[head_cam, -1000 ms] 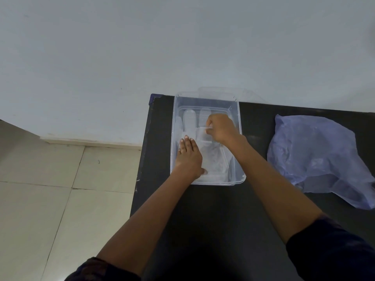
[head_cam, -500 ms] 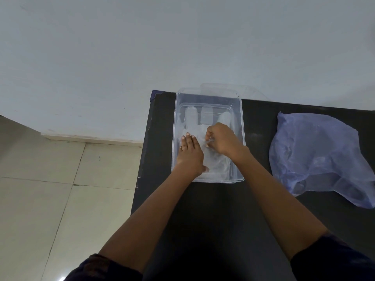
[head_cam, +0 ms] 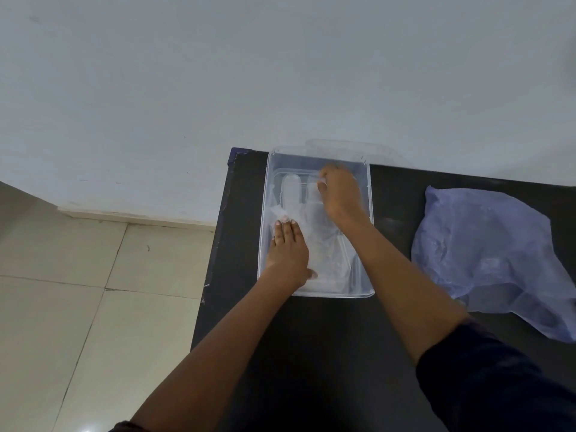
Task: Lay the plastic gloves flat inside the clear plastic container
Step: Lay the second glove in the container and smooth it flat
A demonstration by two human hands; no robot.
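Observation:
A clear plastic container (head_cam: 366, 293) stands on the black table near its far left corner. A see-through plastic glove (head_cam: 293, 194) lies inside it, fingers pointing away from me. My left hand (head_cam: 288, 252) rests flat on the glove's near left part, fingers together. My right hand (head_cam: 339, 191) is over the glove's finger end at the far right of the container, with its fingertips pinched on the thin plastic there. The glove's right side is hidden under that hand.
A crumpled bluish plastic bag (head_cam: 489, 251) lies on the black table (head_cam: 311, 353) to the right of the container. A clear lid (head_cam: 383, 151) leans behind the container against the white wall. The table's left edge drops to a tiled floor (head_cam: 78, 291).
My right hand has moved from the glove's palm area to its far finger end. My left hand has stayed pressed on the glove.

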